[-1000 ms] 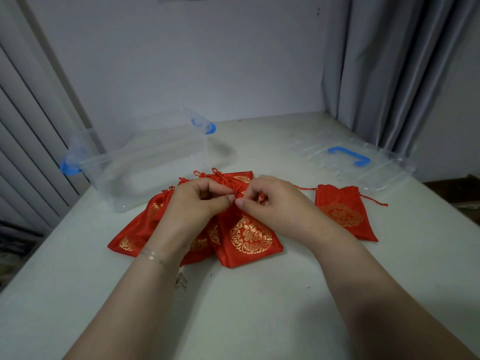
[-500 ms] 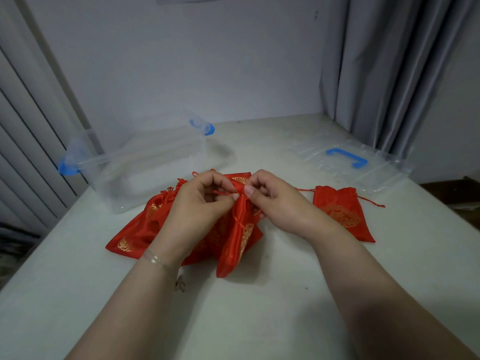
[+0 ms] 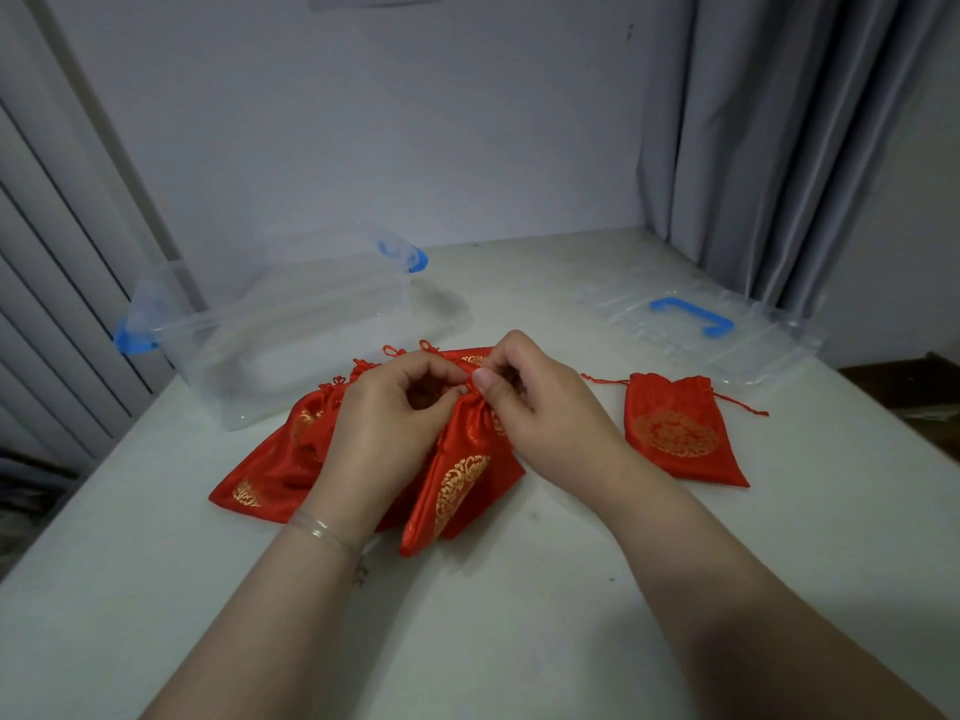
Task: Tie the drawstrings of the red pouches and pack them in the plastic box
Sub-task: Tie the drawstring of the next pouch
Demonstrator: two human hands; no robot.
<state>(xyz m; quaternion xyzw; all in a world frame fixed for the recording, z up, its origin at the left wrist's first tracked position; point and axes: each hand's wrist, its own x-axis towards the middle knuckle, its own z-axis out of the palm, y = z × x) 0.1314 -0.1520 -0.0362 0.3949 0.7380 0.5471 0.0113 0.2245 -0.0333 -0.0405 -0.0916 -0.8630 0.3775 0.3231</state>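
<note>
Both hands pinch the gathered neck of one red pouch: the left hand (image 3: 384, 423) and the right hand (image 3: 540, 402) meet fingertip to fingertip at its mouth, thumbs and forefingers closed on the cloth and, most likely, its drawstring, though the cord itself is hidden between the fingers. This held pouch (image 3: 457, 485) is bunched at the top and hangs down to the table (image 3: 519, 641), near the middle.

Under and to the left of it lies a heap of other red pouches (image 3: 275, 470), overlapping, their cords loose at the top. One more single pouch (image 3: 680, 433) lies apart toward the right edge, its mouth drawn in and cords trailing.

The clear plastic box (image 3: 291, 335) stands open near the left far corner, with no pouch visible inside. Its lid (image 3: 701, 324), with a blue handle, lies toward the right far corner.

The work looks to be at an early stage: tying in progress, nothing packed.
</note>
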